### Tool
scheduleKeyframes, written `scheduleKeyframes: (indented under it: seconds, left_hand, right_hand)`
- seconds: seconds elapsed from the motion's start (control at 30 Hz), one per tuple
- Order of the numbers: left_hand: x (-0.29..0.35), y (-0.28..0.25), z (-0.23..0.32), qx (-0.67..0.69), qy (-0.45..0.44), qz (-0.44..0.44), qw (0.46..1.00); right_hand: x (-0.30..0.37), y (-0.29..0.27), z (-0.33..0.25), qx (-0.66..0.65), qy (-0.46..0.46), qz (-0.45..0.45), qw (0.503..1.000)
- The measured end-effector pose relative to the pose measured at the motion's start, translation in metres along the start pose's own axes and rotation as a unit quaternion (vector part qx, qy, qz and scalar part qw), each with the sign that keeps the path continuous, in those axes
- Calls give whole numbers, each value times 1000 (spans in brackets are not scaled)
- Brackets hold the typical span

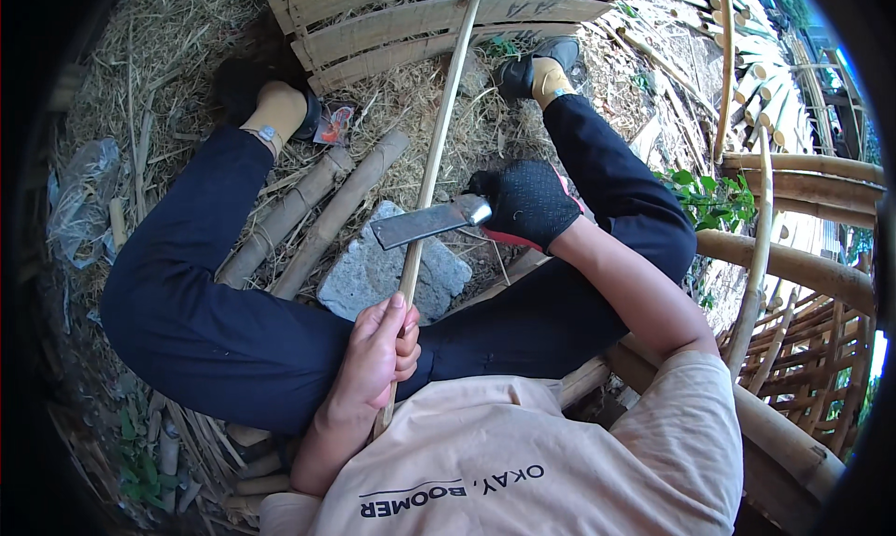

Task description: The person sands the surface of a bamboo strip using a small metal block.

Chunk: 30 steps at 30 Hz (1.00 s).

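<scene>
My bare left hand (378, 349) is closed around the lower part of a long, thin bamboo strip (446, 116). From my lap the strip runs away from me, up to the slatted bamboo panel at the top of the view. A black glove with red edges covers my right hand (532, 203), which grips a knife with a broad, square-ended blade (417, 228). The blade lies across the strip, a little beyond my left hand. Its handle is mostly hidden in the glove. Beneath the strip and blade, a rough grey stone (359, 270) rests on the ground between my legs.
Two bamboo poles (327, 209) lie left of the stone. The slatted bamboo panel (401, 36) stands ahead, between my feet. Cut bamboo (770, 97) is piled at the far right, near a bamboo frame (793, 176). Straw and a clear plastic bag (84, 200) cover ground at left.
</scene>
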<state>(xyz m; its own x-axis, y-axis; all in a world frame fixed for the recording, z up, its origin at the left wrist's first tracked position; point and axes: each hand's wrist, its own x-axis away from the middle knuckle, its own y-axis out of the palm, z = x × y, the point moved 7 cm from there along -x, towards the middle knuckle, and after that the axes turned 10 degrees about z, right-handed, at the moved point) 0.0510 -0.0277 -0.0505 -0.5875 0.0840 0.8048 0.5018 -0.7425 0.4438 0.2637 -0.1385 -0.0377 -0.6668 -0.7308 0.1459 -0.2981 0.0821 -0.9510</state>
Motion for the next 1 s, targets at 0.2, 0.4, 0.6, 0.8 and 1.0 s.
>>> scheduleKeyframes:
  seconds: [0.2, 0.4, 0.6, 0.8, 1.0]
  left_hand:
    - [6, -3, 1, 27, -10, -16, 999]
    - [5, 1, 3, 40, -15, -30, 999]
    - [4, -3, 1, 44, -17, -34, 998]
    - [2, -2, -2, 27, -10, -16, 999]
    - [3, -1, 1, 19, 0, -17, 1000]
  right_hand:
    - [-19, -24, 72, 47, 127, 84, 987]
    - [7, -22, 26, -53, 85, 42, 994]
    - [12, -3, -27, -72, -85, -58, 992]
    - [13, 7, -18, -52, -53, -64, 995]
    - [-10, -9, 25, 40, 31, -16, 999]
